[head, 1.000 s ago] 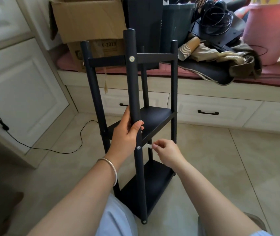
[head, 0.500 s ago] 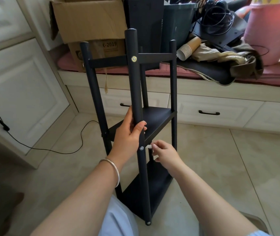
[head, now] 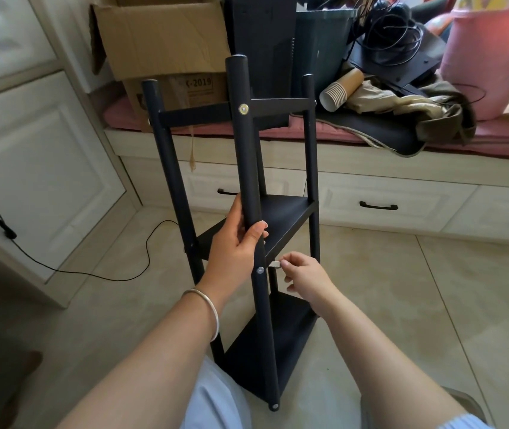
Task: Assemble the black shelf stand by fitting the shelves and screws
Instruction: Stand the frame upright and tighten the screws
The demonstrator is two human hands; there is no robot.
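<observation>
Tiled floor (head: pixel 402 305) is occupied at frame centre by the black shelf stand (head: pixel 281 221); its front post is gripped by the left hand (head: pixel 234 243), while a small white piece (head: pixel 275 264) (unidentifiable) is pinched by the right hand (head: pixel 304 275).

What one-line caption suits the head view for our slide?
Left hand grips the black shelf stand's front post while the right hand pinches a small silver tool beside the middle screw.

Small pale tool (head: pixel 275 264): too small to identify, partly hidden behind front post (head: pixel 248 168); pink tub (head: pixel 491 57): running off upper right edge.
</observation>
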